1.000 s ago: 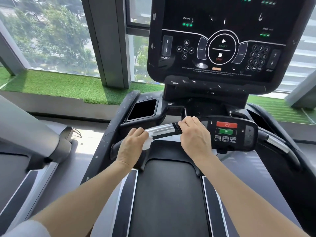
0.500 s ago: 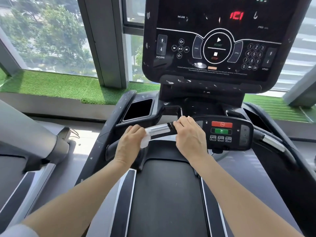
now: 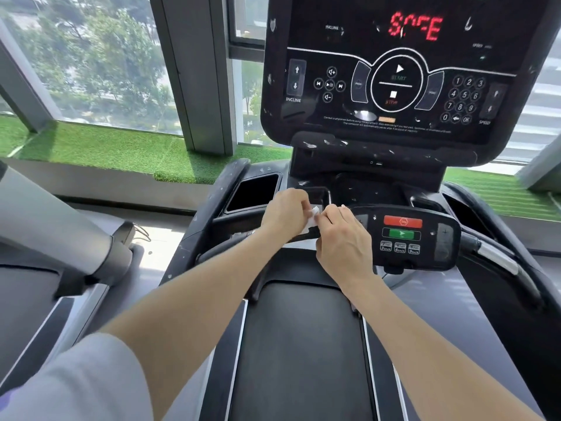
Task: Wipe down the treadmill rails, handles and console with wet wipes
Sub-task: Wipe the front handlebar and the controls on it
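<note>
A white wet wipe (image 3: 313, 216) is bunched between my two hands, above the left part of the treadmill's front handlebar (image 3: 303, 237). My left hand (image 3: 285, 212) pinches the wipe from the left. My right hand (image 3: 343, 238) pinches it from the right, fingers curled, just left of the small control pod (image 3: 416, 235) with red and green buttons. The big black console (image 3: 394, 80) rises above, its display reading red letters. The right handle's silver grip (image 3: 498, 256) lies bare at the right. The black belt (image 3: 300, 344) runs below my forearms.
A cup-holder recess (image 3: 252, 192) sits left of the hands. Another treadmill's grey frame (image 3: 60, 238) stands at the left. A strip of green artificial turf (image 3: 121, 150) and large windows with a grey pillar (image 3: 197, 74) lie ahead.
My left hand lifted off the silver grip and moved right and up with the wipe. My right hand let go of the bar and now pinches the wipe. The console display lit with red letters.
</note>
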The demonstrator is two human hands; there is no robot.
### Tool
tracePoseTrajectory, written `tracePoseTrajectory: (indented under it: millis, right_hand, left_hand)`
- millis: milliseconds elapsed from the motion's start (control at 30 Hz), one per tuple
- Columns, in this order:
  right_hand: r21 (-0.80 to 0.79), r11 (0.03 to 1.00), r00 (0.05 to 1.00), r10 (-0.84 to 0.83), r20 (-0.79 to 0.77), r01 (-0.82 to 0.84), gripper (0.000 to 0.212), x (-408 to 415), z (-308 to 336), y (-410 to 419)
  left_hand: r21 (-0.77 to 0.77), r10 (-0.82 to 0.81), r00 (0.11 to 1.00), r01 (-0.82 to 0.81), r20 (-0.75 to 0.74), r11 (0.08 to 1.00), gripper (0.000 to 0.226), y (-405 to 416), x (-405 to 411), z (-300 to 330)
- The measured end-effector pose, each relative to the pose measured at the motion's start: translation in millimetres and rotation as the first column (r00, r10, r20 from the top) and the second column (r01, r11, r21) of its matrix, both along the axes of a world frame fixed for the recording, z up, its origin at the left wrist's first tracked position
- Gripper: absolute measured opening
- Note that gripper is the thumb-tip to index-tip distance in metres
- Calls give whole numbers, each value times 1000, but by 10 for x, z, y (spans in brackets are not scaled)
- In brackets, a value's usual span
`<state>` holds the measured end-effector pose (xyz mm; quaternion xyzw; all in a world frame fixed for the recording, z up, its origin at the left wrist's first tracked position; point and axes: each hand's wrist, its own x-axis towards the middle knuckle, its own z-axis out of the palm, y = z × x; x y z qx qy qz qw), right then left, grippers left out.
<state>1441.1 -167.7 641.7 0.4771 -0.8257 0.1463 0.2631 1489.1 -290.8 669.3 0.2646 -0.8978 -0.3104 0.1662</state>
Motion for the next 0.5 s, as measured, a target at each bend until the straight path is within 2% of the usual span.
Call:
tracePoseTrajectory:
  millis: [67, 167, 267, 400, 500]
  right_hand:
    - [9, 1000, 1000, 9, 4, -9, 32, -6, 5, 8]
    - [9, 1000, 1000, 12, 18, -12, 31, 2, 13, 24]
    - [12, 1000, 1000, 8, 28, -8, 32, 16, 26, 14]
    - [48, 999, 999, 3, 49, -5, 34, 10, 36, 28]
    - [42, 999, 998, 6, 61, -9, 33, 17, 30, 22]
  left_hand:
    - [-10, -14, 997, 15, 75, 1000, 20, -9, -23, 67]
    - [-16, -11, 997, 12, 80, 1000, 23, 47, 46, 52]
    - [-15, 39, 995, -38, 89, 999, 16, 88, 39, 59]
    - [-14, 113, 975, -112, 192, 994, 12, 21, -109, 92]
    - [-4, 65, 981, -65, 184, 998, 11, 33, -47, 102]
